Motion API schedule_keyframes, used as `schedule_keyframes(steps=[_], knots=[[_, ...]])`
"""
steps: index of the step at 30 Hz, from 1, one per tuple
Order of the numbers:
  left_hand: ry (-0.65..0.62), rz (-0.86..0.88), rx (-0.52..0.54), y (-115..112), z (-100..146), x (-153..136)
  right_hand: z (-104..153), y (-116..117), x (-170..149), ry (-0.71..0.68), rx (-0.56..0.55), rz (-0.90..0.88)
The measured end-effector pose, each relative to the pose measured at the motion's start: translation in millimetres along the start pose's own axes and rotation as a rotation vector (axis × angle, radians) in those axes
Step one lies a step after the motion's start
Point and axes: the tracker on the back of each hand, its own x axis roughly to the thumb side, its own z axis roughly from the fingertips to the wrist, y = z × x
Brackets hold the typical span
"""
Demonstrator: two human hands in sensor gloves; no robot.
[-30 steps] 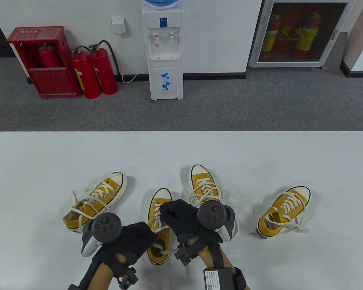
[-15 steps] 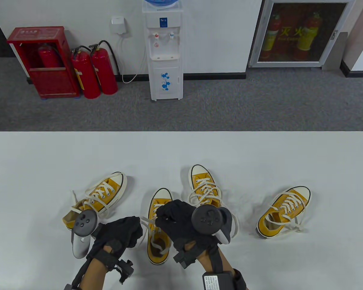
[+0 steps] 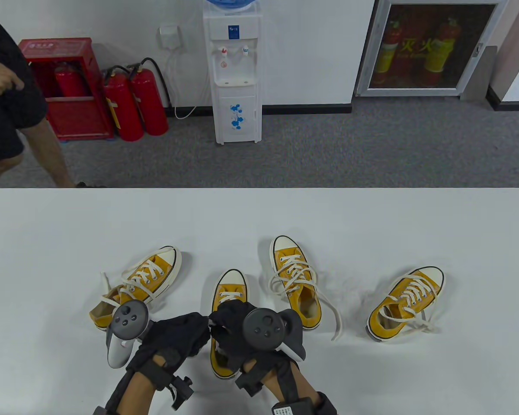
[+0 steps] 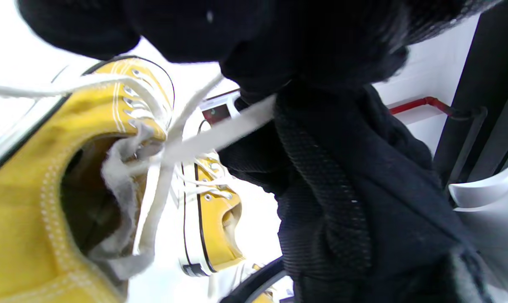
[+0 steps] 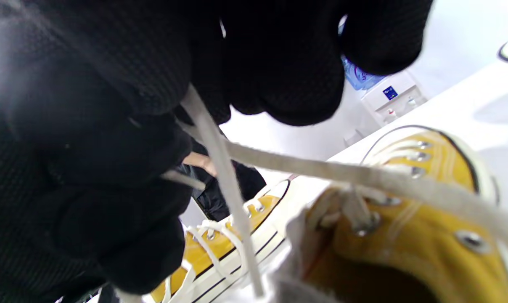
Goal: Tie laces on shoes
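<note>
Laces [image 4: 220, 134] of the middle shoe [image 3: 230, 294] are what I have hold of: my left hand [image 3: 179, 335] and my right hand [image 3: 233, 330] meet over that shoe's opening, touching each other, each with its fingers curled round a strand. In the left wrist view a flat white strand runs taut from the eyelets up into the gloved fingers [image 4: 254, 63]. In the right wrist view two strands cross below my fingers [image 5: 279, 75], one heading back to the top eyelets of the shoe, the other dropping toward its opening.

The middle shoe stands upright on the white table [image 3: 372, 216], toe pointing away from me. Just beyond it to the right stands a second yellow shoe [image 3: 295, 281], its loose lace [image 3: 335, 315] trailing over the table. To the left of the middle shoe a third shoe [image 3: 136, 287] lies angled, partly under my left tracker [image 3: 127, 322]. Well to the right of the middle shoe sits a fourth shoe [image 3: 406, 302], laces slack.

Far beyond the middle shoe, past the table edge, a water dispenser [image 3: 233, 73] stands against the wall, red fire extinguishers [image 3: 134, 103] to its left. A person [image 3: 8, 99] in dark clothes is at the left edge.
</note>
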Motion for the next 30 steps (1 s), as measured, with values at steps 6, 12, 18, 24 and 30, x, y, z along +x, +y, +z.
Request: schedule_keyframes(steps=[6, 12, 18, 24, 30], knots=[[-0.002, -0.21, 0.145, 16, 9, 8, 5, -35, -6, 0.049, -0.106, -0.019], [0.029, -0.503, 0.211, 29, 15, 15, 23, -68, -27, 0.125, -0.224, 0.02], [0.084, -0.543, 0.239, 49, 23, 11, 47, -95, -61, 0.253, -0.266, 0.078], [0.127, -0.581, 0.305, 67, 35, 2, 68, -116, -86, 0.365, -0.315, 0.128], [0.143, -0.573, 0.402, 80, 45, -9, 89, -127, -118, 0.478, -0.392, 0.156]])
